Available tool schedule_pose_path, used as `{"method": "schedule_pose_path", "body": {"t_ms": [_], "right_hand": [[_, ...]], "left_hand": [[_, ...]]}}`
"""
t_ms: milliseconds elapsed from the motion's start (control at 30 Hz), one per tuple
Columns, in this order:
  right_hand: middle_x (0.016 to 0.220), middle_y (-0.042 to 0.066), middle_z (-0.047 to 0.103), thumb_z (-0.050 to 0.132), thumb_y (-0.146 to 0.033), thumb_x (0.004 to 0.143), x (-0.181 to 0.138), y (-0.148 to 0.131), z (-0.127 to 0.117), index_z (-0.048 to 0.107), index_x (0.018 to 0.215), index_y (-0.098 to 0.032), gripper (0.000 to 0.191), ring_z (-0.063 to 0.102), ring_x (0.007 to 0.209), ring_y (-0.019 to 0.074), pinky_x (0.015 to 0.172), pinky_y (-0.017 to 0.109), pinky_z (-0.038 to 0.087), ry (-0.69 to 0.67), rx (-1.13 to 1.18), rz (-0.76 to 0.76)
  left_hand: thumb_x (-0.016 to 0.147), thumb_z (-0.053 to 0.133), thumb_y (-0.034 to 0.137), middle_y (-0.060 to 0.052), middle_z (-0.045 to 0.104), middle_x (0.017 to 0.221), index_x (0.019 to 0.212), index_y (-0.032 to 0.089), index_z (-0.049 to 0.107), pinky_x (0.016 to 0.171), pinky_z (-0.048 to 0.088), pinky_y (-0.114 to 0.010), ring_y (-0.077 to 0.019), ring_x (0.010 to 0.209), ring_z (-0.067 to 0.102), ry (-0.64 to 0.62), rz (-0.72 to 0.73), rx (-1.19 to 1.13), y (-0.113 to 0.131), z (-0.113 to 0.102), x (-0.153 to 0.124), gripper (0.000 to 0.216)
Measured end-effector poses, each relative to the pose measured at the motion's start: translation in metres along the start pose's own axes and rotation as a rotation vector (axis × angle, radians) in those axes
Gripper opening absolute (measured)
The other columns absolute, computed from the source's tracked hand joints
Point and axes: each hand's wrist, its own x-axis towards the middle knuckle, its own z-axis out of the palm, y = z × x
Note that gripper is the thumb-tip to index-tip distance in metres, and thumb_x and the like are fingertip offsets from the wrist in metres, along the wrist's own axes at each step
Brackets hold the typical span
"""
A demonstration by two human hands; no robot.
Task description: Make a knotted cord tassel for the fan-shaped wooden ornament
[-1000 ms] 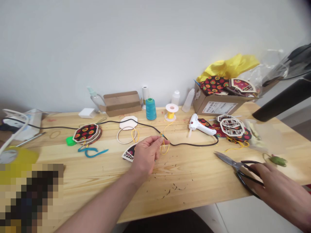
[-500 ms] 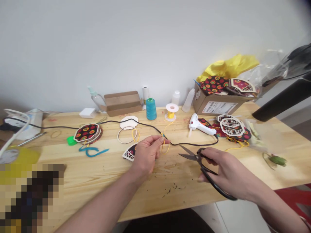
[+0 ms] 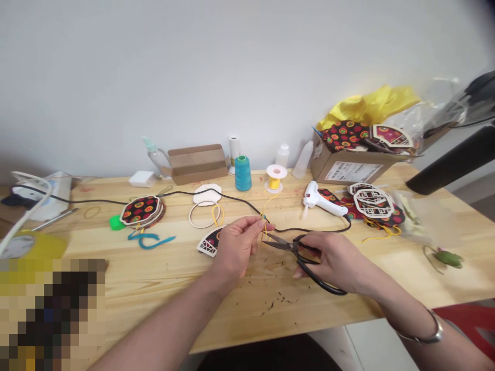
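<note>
1. Now the right hand point(image 3: 332, 255) is closed around the black handle loops of the scissors point(image 3: 299, 252). 1 second ago it was only reaching for them near the right edge of the table point(image 3: 154, 288), where they lay flat.
2. Since then, hand and scissors have travelled left across the wood, and the blade tips now point at the left hand point(image 3: 235, 247), just beside its fingertips.
3. That left hand has barely shifted: thumb and forefinger are pinched together on the yellow cord point(image 3: 265, 229), held just above the table where the black cable point(image 3: 232, 198) passes.
4. Below the pinch the cord hangs in a short loop; above it, a strand runs back toward the yellow spool point(image 3: 275, 178) near the wall.
5. Whether the blades are parted, or already touch the cord, cannot be told.
6. Judging from this, the gap between tool and cord has closed, and the held strand lies within the blades' reach.
</note>
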Motion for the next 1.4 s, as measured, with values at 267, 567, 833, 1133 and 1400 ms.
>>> {"method": "schedule_pose_path", "body": {"t_ms": [267, 567, 833, 1133, 1400], "right_hand": [[0.066, -0.003, 0.054, 0.071, -0.043, 0.067, 0.004, 0.001, -0.001, 0.055, 0.067, -0.018, 0.029, 0.041, 0.057, 0.0104, 0.052, 0.021, 0.031, -0.005, 0.114, -0.037], [0.061, -0.006, 0.045, 0.071, -0.035, 0.069, 0.007, 0.006, 0.007, 0.052, 0.064, -0.017, 0.027, 0.038, 0.056, 0.009, 0.052, 0.02, 0.031, -0.014, 0.247, -0.085], [0.064, -0.004, 0.046, 0.064, -0.034, 0.076, 0.006, 0.001, 0.012, 0.05, 0.067, -0.017, 0.023, 0.041, 0.059, 0.0099, 0.054, 0.021, 0.033, -0.002, 0.298, -0.11], [0.063, -0.005, 0.041, 0.066, -0.032, 0.073, 0.008, 0.001, 0.022, 0.039, 0.063, -0.019, 0.031, 0.038, 0.058, 0.0103, 0.053, 0.023, 0.03, 0.036, 0.281, -0.107], [0.061, -0.005, 0.043, 0.069, -0.04, 0.07, 0.002, -0.001, 0.01, 0.04, 0.062, -0.019, 0.037, 0.036, 0.056, 0.0098, 0.052, 0.023, 0.029, -0.064, 0.233, -0.091]], "left_hand": [[0.064, 0.073, 0.03, -0.006, 0.069, 0.066, 0.071, 0.01, 0.068, 0.037, 0.017, -0.019, -0.0006, 0.037, 0.026, -0.018, -0.068, -0.069, 0.003, 0.001, 0.0, 0.021], [0.063, 0.076, 0.023, -0.001, 0.063, 0.058, 0.069, 0.009, 0.067, 0.035, 0.012, -0.014, 0.0015, 0.038, 0.018, -0.133, -0.256, -0.273, 0.003, -0.003, 0.003, 0.017], [0.063, 0.075, 0.018, -0.004, 0.067, 0.064, 0.069, 0.009, 0.065, 0.033, 0.015, -0.011, 0.0028, 0.036, 0.02, -0.124, -0.347, -0.418, 0.003, -0.004, 0.003, 0.015], [0.066, 0.073, 0.015, -0.005, 0.07, 0.067, 0.068, 0.011, 0.062, 0.031, 0.017, -0.01, 0.0027, 0.034, 0.022, -0.077, -0.369, -0.496, 0.005, -0.003, 0.003, 0.012], [0.069, 0.071, 0.013, -0.007, 0.071, 0.071, 0.071, 0.01, 0.062, 0.031, 0.017, -0.009, 0.0031, 0.034, 0.022, -0.077, -0.324, -0.531, 0.004, -0.003, 0.004, 0.01]]}}
